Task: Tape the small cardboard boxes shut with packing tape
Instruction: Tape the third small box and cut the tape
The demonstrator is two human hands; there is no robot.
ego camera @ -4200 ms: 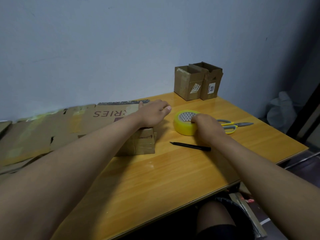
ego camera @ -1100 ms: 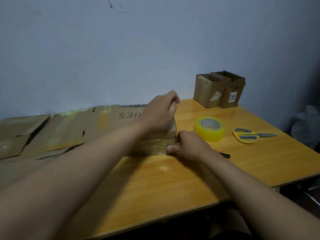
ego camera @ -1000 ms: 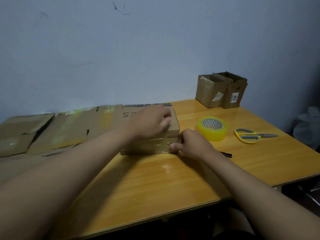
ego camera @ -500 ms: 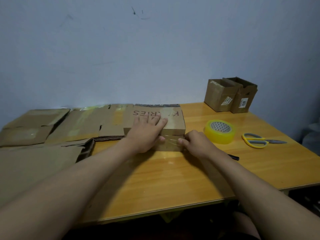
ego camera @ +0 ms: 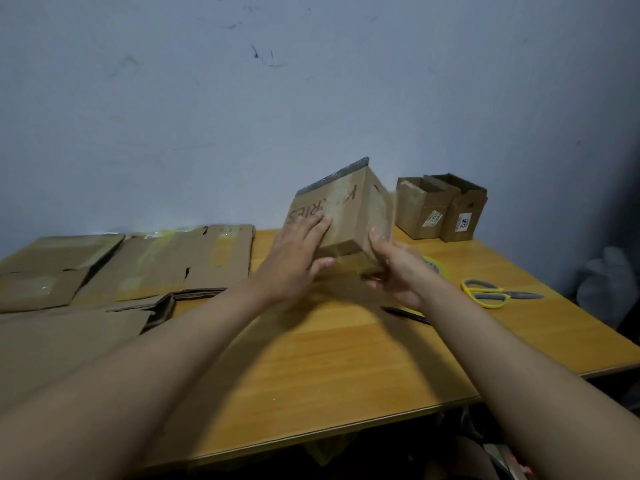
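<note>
We have the cardboard box [ego camera: 343, 216] lifted off the desk [ego camera: 346, 368] and tilted, held between both hands. Our left hand [ego camera: 294, 258] lies flat against the printed face with its fingers [ego camera: 317, 221] straight, the thumb hooking under the lower edge; our right hand [ego camera: 394, 268] cups the other side, its fingers curled round the near corner. The picture is blurred there, so we cannot tell how well the clear tape sits on the near face.

To turn it well, we should judge it best to keep the palms square on opposite faces, so the flaps stay closed, and set the untaped seam uppermost before letting go. The tape roll [ego camera: 434, 265] lies mostly hidden behind our right wrist (the scissors [ego camera: 491, 295] just beyond), both within reach.
</note>
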